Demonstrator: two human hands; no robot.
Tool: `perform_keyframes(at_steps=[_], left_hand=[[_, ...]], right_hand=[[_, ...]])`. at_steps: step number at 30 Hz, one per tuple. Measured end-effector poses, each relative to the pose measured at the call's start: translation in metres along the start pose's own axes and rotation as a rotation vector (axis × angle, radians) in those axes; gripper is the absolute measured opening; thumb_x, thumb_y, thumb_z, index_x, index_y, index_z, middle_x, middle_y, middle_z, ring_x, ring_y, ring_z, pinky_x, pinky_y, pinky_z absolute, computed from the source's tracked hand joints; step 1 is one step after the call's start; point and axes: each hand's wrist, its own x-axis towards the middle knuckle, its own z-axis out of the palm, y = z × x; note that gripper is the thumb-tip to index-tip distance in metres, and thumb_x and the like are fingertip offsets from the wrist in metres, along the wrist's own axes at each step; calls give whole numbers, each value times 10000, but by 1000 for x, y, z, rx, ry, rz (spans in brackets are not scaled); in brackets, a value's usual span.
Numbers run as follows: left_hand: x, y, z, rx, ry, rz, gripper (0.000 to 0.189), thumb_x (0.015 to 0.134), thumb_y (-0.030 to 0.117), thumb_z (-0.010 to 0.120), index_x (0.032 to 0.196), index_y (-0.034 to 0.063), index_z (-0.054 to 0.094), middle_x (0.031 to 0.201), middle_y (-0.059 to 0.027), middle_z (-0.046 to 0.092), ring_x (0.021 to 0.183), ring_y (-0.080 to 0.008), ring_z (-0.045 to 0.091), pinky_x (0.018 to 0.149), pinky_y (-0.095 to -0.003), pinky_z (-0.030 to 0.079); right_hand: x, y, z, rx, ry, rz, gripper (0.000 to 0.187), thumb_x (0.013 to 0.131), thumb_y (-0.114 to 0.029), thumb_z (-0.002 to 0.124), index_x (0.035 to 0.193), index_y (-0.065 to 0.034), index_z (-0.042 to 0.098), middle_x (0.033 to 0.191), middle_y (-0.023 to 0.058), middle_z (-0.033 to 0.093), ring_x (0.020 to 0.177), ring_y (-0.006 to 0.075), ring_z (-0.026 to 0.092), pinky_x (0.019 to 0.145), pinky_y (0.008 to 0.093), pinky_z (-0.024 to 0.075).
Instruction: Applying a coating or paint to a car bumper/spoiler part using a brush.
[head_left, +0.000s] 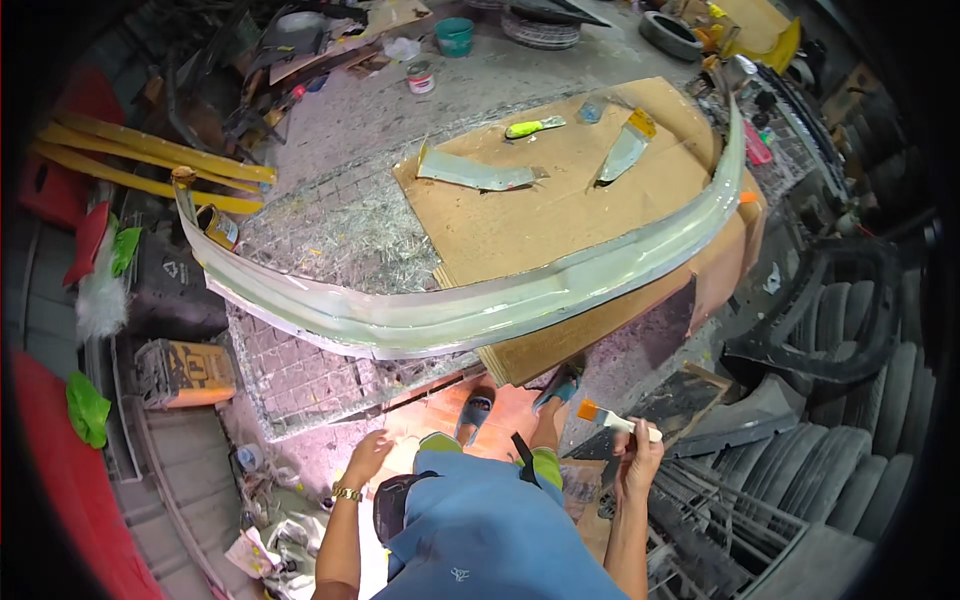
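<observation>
My right hand (636, 459) grips the pale handle of a flat paintbrush (611, 421), its orange bristles pointing left, in the air to the right of my body. Near my waist my left hand (370, 455) hangs with nothing in it, fingers apart and slightly curled, a metal watch on its wrist. In front of me a long curved vehicle trim panel (480, 322), perhaps a bumper lip, spans the low work surface. Its face has a glossy, wet-looking pale coat. Part of it rests over a cardboard sheet (525, 217). Neither hand touches the panel.
On the cardboard lie a yellow-handled putty knife (535, 127) and two smaller coated pieces (476, 172). A tin (217, 225) stands inside the panel's left end. Stacked tyres (810, 472) and a metal rack (720, 517) flank my right; a rectangular can (187, 375) sits left.
</observation>
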Motion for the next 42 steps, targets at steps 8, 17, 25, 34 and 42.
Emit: perform_keyframes(at_steps=[8, 17, 25, 34, 42], left_hand=[[-177, -80, 129, -776, 76, -753, 240, 844, 228, 498, 981, 45, 571, 793, -48, 593, 699, -150, 589, 626, -253, 489], [-214, 17, 218, -614, 96, -1006, 264, 886, 247, 518, 1018, 24, 570, 875, -56, 613, 763, -134, 587, 626, -240, 479], [-85, 52, 197, -790, 193, -740, 251, 906, 230, 537, 1060, 33, 546, 901, -46, 625, 759, -114, 596, 617, -219, 468], [-11, 56, 205, -706, 121, -578, 362, 904, 249, 529, 1204, 46, 517, 1060, -96, 620, 915, -164, 617, 725, -287, 496], [-11, 12, 225, -845, 69, -772, 283, 904, 203, 548, 1115, 15, 543, 938, -55, 635, 817, -142, 629, 674, -251, 505]], right_hand=[[146, -44, -17, -148, -206, 78, 249, 906, -222, 554, 939, 22, 587, 650, 73, 604, 492, 90, 521, 458, 194, 404], [201, -32, -46, -163, -193, 263, 265, 923, -271, 523, 852, -18, 563, 587, 70, 570, 434, 84, 470, 413, 193, 369], [190, -54, -9, -349, -448, 252, 178, 863, -176, 592, 882, 0, 578, 680, 86, 605, 527, 104, 534, 488, 219, 443], [205, -36, -10, -530, -417, 295, 107, 838, -71, 560, 873, 28, 580, 727, 87, 606, 583, 100, 541, 538, 219, 446], [211, 36, -17, -637, -399, 505, 125, 841, -97, 568, 885, 15, 599, 726, 76, 619, 589, 95, 547, 540, 211, 440]])
